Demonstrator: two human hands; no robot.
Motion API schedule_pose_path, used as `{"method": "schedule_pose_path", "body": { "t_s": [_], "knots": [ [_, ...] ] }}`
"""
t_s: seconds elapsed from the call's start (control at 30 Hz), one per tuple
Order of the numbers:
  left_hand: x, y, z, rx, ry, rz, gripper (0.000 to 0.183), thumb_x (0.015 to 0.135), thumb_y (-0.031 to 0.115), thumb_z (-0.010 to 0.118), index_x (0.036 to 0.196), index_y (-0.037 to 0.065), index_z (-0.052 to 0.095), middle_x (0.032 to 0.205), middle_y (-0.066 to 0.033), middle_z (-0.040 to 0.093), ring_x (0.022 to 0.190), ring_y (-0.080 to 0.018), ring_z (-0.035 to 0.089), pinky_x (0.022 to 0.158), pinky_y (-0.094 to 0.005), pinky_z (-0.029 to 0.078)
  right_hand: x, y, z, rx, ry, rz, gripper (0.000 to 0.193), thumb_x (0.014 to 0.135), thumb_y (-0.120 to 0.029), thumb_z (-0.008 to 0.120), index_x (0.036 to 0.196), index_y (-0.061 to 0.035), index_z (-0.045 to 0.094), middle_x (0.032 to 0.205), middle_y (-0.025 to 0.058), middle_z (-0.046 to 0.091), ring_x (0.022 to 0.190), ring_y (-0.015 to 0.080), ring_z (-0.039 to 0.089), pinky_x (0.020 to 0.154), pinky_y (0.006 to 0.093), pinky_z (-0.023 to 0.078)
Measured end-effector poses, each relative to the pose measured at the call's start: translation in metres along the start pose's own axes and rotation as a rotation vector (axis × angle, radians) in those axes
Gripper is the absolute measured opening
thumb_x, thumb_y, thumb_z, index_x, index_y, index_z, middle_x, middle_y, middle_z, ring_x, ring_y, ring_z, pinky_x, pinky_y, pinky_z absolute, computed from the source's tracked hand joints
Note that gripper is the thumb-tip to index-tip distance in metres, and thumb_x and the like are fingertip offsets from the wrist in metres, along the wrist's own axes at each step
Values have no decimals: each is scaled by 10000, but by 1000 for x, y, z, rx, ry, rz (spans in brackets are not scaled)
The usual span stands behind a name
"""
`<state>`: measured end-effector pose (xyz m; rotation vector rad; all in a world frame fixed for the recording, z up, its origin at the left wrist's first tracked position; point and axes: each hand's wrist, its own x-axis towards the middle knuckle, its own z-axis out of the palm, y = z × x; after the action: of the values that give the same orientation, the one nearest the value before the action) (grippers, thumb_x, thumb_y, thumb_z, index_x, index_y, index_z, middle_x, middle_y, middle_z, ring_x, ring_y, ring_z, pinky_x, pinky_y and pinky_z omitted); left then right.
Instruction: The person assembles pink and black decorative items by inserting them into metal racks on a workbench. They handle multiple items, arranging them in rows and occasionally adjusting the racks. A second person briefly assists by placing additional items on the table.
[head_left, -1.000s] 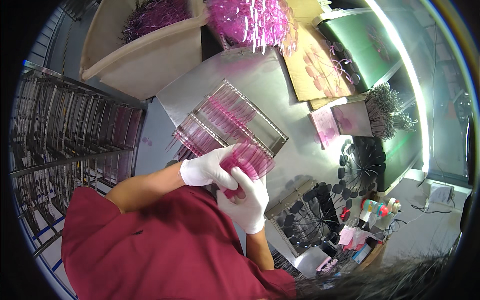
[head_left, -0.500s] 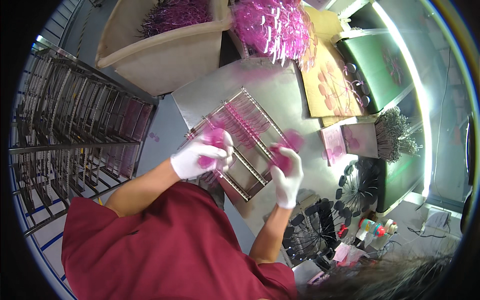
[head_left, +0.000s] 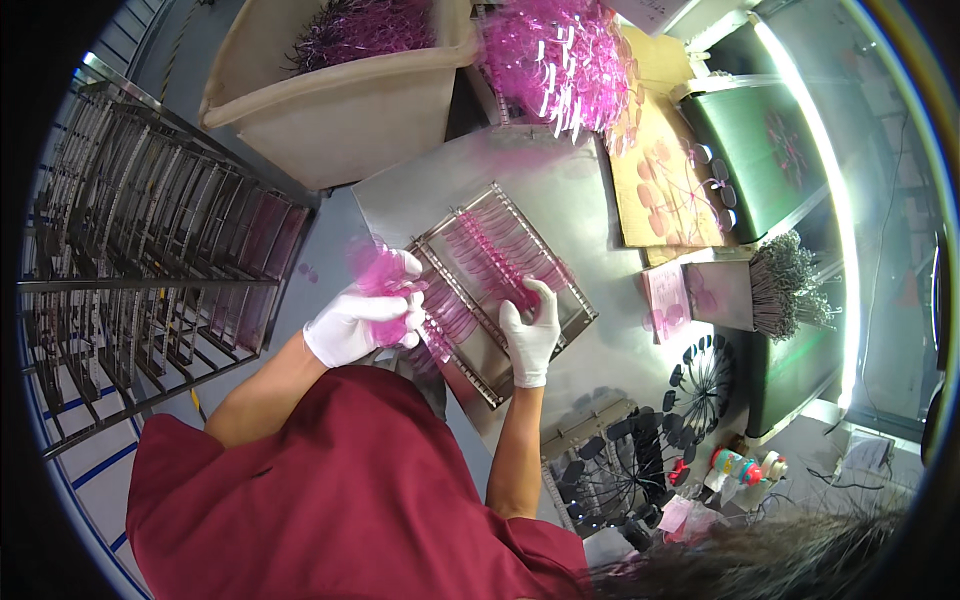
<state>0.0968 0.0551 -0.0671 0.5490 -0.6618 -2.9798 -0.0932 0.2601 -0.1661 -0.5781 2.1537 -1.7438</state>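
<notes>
A metal rack [head_left: 547,252] lies on the steel table, with rows of thin, clear pink lens-like pieces [head_left: 482,240] set along its bars. My left hand [head_left: 352,322], in a white glove, is closed around a bunch of pink lens pieces [head_left: 380,275] at the rack's left side. The bunch is partly blurred. Over the rack's middle bar, my gloved right hand [head_left: 532,332] has thumb and fingers curled about a pink lens piece [head_left: 522,298] at the row's near end. Its fingertips partly cover that piece.
Tall metal shelving [head_left: 160,230] stands left. A pale bin [head_left: 340,125] and a heap of pink strands [head_left: 555,60] are at the back. Rightward are cardboard [head_left: 640,190], a box of wire stems [head_left: 722,290], dark lens pieces on stems [head_left: 620,470] and a bottle [head_left: 735,465].
My right hand has moved left and inward, from the rack's right edge to its middle bar. My left hand has drawn slightly left with its pink bunch.
</notes>
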Motion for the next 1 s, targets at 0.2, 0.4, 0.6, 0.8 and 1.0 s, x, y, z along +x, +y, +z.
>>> {"method": "schedule_pose_path", "body": {
  "t_s": [0.2, 0.4, 0.6, 0.8, 1.0],
  "knots": [
    [0, -5, 1, 189, 73, -98, 349, 1039, 37, 657, 1345, 97, 499, 967, -91, 682, 870, -230, 694, 715, -374, 560, 8, -19, -3, -421, -53, -144, 385, 816, -112, 818, 1183, -68, 708, 1125, 71, 713, 984, 194, 724, 1182, 450, 441],
    [-2, -14, -2, 162, 42, -118, 446, 1018, 50, 717, 1396, 106, 487, 914, -47, 615, 813, -184, 642, 676, -342, 536, 1, -10, 12, -404, 47, -180, 453, 775, -161, 857, 1206, -140, 716, 1234, 65, 726, 1199, 263, 685, 1304, 689, 117],
    [-7, -7, 21, 164, 118, -88, 564, 1013, 19, 709, 1479, 149, 419, 1049, -83, 632, 965, -245, 679, 729, -393, 598, -26, 12, -27, -443, 23, -188, 600, 751, -143, 876, 1330, -135, 717, 1324, 90, 722, 1307, 282, 658, 1295, 694, 103],
    [2, -18, 7, 241, 52, -106, 584, 1023, -11, 679, 1505, 149, 392, 1051, -97, 632, 955, -271, 706, 744, -422, 636, -24, 1, -46, -396, -81, -117, 606, 803, -152, 860, 1385, -119, 694, 1336, 95, 733, 1311, 288, 658, 1310, 655, 106],
    [6, -16, 30, 313, 152, -178, 661, 945, -26, 773, 1481, 67, 397, 1147, -185, 679, 1057, -319, 736, 908, -435, 646, -43, 1, -92, -741, -151, -84, 734, 903, -321, 832, 1563, -150, 561, 1541, 190, 595, 1498, 392, 487, 1261, 726, 146]
  ]
}}
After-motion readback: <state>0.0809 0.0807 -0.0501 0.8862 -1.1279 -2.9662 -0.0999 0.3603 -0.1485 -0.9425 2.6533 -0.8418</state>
